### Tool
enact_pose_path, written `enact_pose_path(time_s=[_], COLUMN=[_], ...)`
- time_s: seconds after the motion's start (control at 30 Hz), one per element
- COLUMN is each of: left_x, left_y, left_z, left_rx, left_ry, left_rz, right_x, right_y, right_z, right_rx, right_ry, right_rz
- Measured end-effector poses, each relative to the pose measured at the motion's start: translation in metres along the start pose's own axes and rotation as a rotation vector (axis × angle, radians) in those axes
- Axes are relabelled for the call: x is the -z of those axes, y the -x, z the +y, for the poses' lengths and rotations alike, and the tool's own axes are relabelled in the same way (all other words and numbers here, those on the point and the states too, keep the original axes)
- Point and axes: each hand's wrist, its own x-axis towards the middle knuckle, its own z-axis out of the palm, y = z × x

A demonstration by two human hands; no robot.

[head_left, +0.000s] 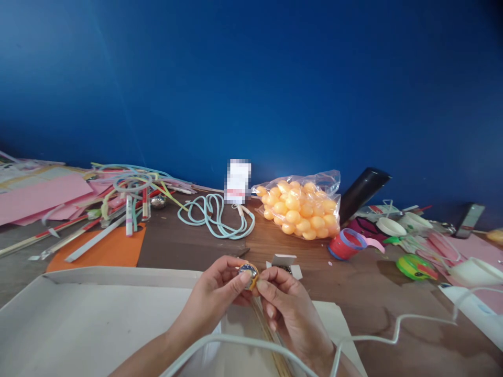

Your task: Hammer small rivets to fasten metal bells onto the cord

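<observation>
A small round piece, shiny silver on its face and orange round the rim [249,276], is held up in front of me over the table. My left hand [220,290] grips it from the left, with the thumb pressed on the silver face. At its right edge, the thumb and index finger of my right hand [288,301] are pinched against the orange part. Just below the hands lie thin wooden sticks [271,335], partly hidden by the right hand. Behind the right hand stands a small open white box [284,260] with tiny dark bits in it.
A clear bag of orange balls [298,209] lies ahead, beside a coiled pale blue cord [220,222]. A shallow white tray [118,277] is at the left, and a red cup [348,244] at the right. A white cable [236,339] crosses in front of my forearms.
</observation>
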Motion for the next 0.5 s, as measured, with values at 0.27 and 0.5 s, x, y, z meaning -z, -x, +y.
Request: enact_pose_path(time_s=[0.27, 0.5], left_x=[-0.0017, -0.0008], left_y=[0.0007, 0.0002], left_z=[0.0024, 0.0001], left_rx=[0.005, 0.001], left_ry=[-0.005, -0.028], left_rz=[0.011, 0.012], right_x=[0.0021, 0.0030], right_y=[0.0003, -0.0001], right_z=[0.0022, 0.0015], right_rx=[-0.008, -0.013], right_ry=[0.010, 0.008], right_rz=[-0.001, 0.005])
